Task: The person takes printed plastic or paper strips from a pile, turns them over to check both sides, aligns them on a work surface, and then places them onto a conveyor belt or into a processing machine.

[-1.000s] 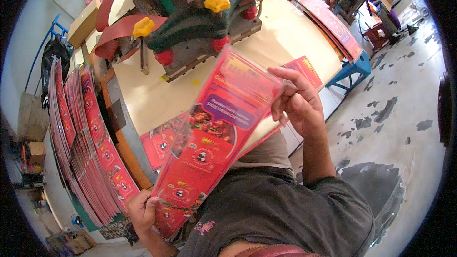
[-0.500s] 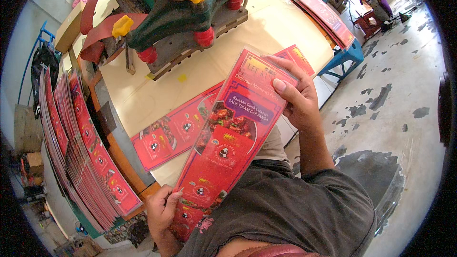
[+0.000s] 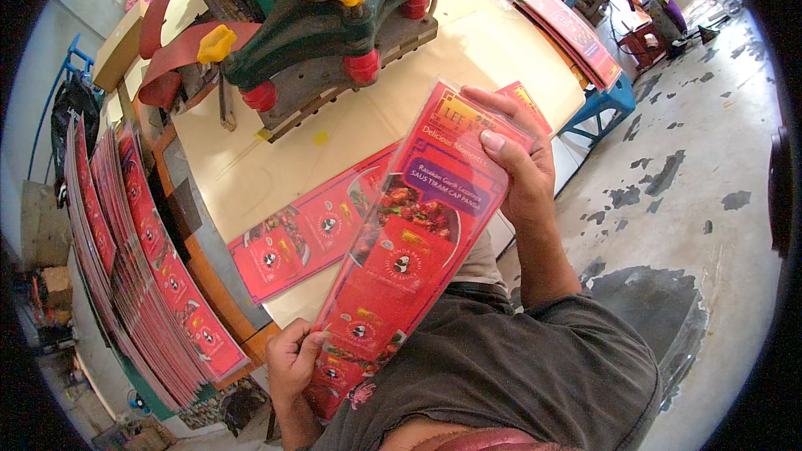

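Note:
A long red printed card in a clear glossy covering (image 3: pixel 401 259) is held at a slant between my two hands. My left hand (image 3: pixel 294 361) pinches its lower left edge, thumb on top. Near the upper end, my right hand (image 3: pixel 522 159) grips the right edge, thumb on the printed face and fingers behind. Beneath it, a second red printed card (image 3: pixel 292 238) lies on the cream tabletop (image 3: pixel 242 175), partly covered by the held one. Just beyond stands a dark green press head (image 3: pixel 322 50) with yellow knobs and red feet, over a flat metal plate.
Several red cards (image 3: pixel 159 284) stand in a tight row at the left, beside the table's wooden edge. More red cards (image 3: pixel 560 17) lie along the far right, above a blue stool (image 3: pixel 606 104). A worn grey floor (image 3: pixel 660 175) extends to the right.
The held card has shifted slightly right, and both hands have moved with it. Glare on its upper end has changed. The card on the table and the press stay put.

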A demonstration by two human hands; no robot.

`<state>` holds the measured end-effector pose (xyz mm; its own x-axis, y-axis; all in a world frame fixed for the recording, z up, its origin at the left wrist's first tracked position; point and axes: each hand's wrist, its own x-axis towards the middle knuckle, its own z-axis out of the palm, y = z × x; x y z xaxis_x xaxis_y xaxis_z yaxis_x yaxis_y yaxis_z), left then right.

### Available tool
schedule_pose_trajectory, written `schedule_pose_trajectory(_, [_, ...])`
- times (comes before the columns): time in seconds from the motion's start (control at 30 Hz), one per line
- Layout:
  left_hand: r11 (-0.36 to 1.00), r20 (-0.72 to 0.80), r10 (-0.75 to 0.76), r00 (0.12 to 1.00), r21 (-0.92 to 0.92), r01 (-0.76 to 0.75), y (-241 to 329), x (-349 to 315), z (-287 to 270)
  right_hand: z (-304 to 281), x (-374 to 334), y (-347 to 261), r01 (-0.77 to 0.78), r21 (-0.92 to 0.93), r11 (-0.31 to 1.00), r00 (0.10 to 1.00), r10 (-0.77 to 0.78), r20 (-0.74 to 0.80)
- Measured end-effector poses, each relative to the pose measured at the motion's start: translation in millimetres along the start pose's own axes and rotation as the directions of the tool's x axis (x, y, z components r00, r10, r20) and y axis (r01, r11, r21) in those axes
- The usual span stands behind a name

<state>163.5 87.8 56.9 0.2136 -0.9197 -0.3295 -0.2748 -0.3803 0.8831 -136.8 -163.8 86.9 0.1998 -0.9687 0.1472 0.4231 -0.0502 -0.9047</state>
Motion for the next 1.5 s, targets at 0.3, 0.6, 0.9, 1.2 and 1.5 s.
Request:
schedule_pose_trajectory(0.3, [0.996, 0.029, 0.093, 0.995, -0.006, -0.093, -15, 4, 2, -12, 7, 2, 0.032, -0.167, 0.985, 0.999, -0.029, 0.019])
schedule_pose_trajectory(0.6, [0.994, 0.030, 0.108, 0.994, -0.028, -0.108, -18, 2, 5, -15, 6, -2, 0.027, -0.193, 0.981, 0.999, -0.019, 0.042])
schedule_pose_trajectory(0.9, [0.986, 0.020, 0.166, 0.986, -0.003, -0.166, -17, 0, 8, -22, 3, -2, 0.049, -0.187, 0.981, 0.998, -0.039, 0.056])
schedule_pose_trajectory(1.2, [0.988, -0.014, 0.141, 0.990, 0.070, -0.140, -14, 1, 12, -21, -3, -7, 0.024, 0.112, 0.993, 0.997, -0.032, 0.070])
schedule_pose_trajectory(1.5, [0.946, -0.032, 0.192, 0.981, 0.272, -0.177, 5, 10, 14, -58, 9, -35, -0.015, -0.483, 0.875, 1.000, 0.021, 0.008])
